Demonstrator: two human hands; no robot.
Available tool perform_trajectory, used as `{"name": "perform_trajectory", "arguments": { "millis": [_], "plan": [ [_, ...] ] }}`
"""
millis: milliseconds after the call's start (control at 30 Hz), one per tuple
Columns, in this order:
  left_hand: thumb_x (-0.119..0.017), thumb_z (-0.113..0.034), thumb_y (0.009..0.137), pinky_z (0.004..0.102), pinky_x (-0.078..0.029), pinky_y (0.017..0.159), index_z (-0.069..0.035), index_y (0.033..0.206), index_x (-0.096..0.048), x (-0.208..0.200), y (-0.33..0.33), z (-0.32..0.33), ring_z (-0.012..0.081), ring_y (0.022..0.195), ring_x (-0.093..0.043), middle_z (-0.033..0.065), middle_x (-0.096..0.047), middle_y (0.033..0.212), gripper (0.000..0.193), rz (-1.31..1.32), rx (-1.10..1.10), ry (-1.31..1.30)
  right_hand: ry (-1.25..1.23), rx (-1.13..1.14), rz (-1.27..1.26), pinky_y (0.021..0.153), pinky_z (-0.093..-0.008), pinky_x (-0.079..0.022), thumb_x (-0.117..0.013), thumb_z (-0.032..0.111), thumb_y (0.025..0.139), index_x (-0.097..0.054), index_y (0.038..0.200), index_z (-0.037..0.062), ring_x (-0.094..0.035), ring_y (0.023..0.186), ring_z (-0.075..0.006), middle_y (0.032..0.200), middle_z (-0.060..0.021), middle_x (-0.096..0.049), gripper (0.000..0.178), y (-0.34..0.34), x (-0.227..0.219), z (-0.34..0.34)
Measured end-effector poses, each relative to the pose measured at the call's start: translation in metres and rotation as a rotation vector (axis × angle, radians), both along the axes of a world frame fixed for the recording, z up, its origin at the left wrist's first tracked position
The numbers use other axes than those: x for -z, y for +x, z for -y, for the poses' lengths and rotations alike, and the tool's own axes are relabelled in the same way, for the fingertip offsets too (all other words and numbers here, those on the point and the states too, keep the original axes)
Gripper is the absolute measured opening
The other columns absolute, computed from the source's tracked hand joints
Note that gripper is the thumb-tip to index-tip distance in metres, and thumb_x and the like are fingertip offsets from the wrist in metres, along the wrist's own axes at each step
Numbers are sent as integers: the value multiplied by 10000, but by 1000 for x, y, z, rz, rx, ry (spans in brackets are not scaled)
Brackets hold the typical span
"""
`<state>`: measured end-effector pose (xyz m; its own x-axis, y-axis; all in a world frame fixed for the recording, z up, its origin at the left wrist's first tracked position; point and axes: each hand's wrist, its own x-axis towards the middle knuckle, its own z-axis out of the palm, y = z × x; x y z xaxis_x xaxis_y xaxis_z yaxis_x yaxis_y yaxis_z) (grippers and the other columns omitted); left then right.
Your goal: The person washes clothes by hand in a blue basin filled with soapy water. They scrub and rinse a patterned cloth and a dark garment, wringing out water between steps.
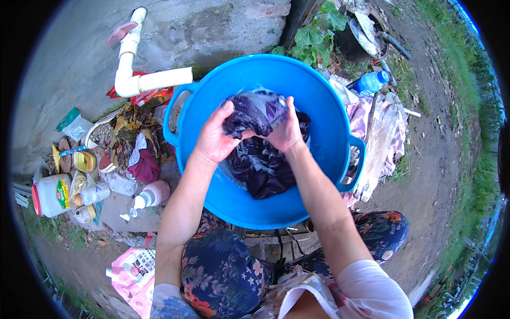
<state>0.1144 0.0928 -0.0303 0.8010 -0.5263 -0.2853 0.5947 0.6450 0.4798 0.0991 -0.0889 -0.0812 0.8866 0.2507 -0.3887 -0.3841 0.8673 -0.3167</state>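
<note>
A large blue plastic tub (212,196) with two side handles stands in front of my knees. Inside it lies a wet, dark purple-black cloth (263,170), streaked with white suds. Over the tub I lift a bunched part of this dark cloth (255,109) between both hands. My left hand (215,135) grips its left side, thumb on top. My right hand (287,130) is closed round its right side, thumb pointing up. The fingers beneath the bunch are mostly hidden. Whether the lifted part is separate from the cloth below I cannot tell.
A white pipe (164,78) with a red-handled tap ends beside the tub's left handle. Left on the ground are a pink-and-white bottle (151,194), a clear jug (52,195) and rags. To the right lie a blue bottle (372,82) and a wooden board (374,149) on pink cloth.
</note>
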Motion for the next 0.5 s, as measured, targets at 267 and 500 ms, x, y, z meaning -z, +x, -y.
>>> {"name": "perform_trajectory", "arguments": {
  "millis": [267, 500],
  "plan": [
    [-632, -329, 851, 337, -458, 768, -132, 1095, -571, 61, -9, 62, 144, 889, -558, 32, -584, 976, 319, -189, -261, 487, -1098, 361, 7, 756, -293, -442, -691, 100, 789, -577, 907, 41, -539, 852, -135, 928, -45, -597, 174, -36, 14, -69],
    [-601, -165, 861, 281, -396, 917, -72, 1204, -523, 46, -36, 78, 167, 1060, -498, 62, -529, 1176, 364, 118, -282, 547, -849, 423, -176, 917, -293, -411, -558, 143, 905, -570, 1163, 12, -546, 1050, -172, 1152, -88, -595, 290, -25, -8, -39]
  ]
}}
